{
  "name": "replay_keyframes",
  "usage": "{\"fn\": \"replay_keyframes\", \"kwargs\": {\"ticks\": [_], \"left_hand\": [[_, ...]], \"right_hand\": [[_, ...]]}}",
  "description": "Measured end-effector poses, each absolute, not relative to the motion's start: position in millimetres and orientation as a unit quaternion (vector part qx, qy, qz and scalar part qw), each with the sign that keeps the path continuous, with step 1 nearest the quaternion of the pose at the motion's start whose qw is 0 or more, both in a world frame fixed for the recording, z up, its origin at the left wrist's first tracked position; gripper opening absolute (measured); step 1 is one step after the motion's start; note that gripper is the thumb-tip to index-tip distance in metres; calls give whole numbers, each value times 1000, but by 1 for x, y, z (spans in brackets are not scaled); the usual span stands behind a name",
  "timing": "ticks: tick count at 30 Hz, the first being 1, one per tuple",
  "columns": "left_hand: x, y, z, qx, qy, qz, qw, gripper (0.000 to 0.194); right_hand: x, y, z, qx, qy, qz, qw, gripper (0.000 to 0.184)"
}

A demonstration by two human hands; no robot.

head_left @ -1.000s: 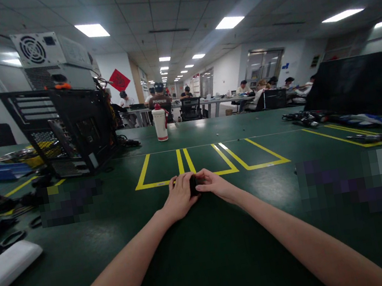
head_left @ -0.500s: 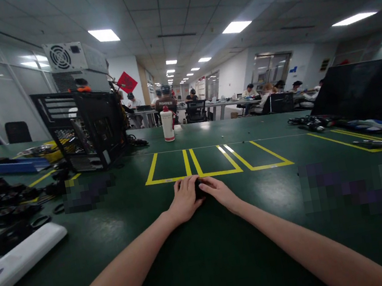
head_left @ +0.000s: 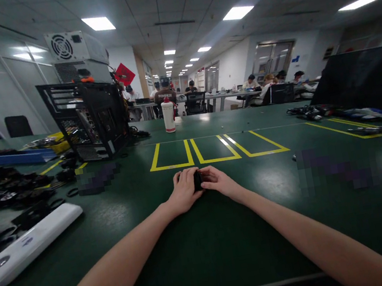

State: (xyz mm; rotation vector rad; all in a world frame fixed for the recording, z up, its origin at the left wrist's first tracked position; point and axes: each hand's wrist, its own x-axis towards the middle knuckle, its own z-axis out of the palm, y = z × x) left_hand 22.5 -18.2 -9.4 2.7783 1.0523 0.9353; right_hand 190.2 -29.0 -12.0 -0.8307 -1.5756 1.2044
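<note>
Both my arms reach forward over a dark green table (head_left: 207,238). My left hand (head_left: 183,192) and my right hand (head_left: 217,181) meet near the table's middle, fingers closed round a small black object (head_left: 197,181) held between them. What the object is cannot be made out. Just beyond the hands lie yellow taped rectangles (head_left: 210,149) on the table top.
An open black computer case (head_left: 88,118) stands at the back left with a grey power supply (head_left: 72,48) on top. Black parts (head_left: 11,187) and a white bar (head_left: 28,243) lie at left. A white bottle (head_left: 168,116) stands behind. Cables (head_left: 318,114) and a dark panel (head_left: 366,77) are at right. People sit far back.
My hands stay together on the small black object. The view has shifted right and downwards, so the table's near edge now shows.
</note>
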Motion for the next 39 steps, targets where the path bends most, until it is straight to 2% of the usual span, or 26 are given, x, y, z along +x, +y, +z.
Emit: {"fn": "replay_keyframes", "kwargs": {"ticks": [6, 13, 19, 24, 29, 35, 39], "left_hand": [[21, -19, -6, 896, 327, 298, 21, 55], [21, -16, -6, 897, 325, 297, 34, 56], [22, -14, -8, 897, 326, 296, 41, 56], [24, -14, -8, 897, 321, 300, 50, 56], [26, -14, -6, 899, 316, 299, 56, 56], [27, -12, -8, 897, 320, 299, 55, 57], [28, -13, -9, 896, 323, 299, 51, 57]], "right_hand": [[186, -34, -4, -373, -629, 466, 498, 22], [187, -27, -5, -410, -613, 480, 475, 28], [193, -33, -2, -340, -643, 517, 451, 37], [193, -30, -5, -373, -628, 486, 479, 24], [196, -27, -9, -379, -625, 488, 477, 29], [199, -32, -7, -319, -660, 501, 459, 37], [196, -32, -5, -340, -644, 499, 470, 26]]}}
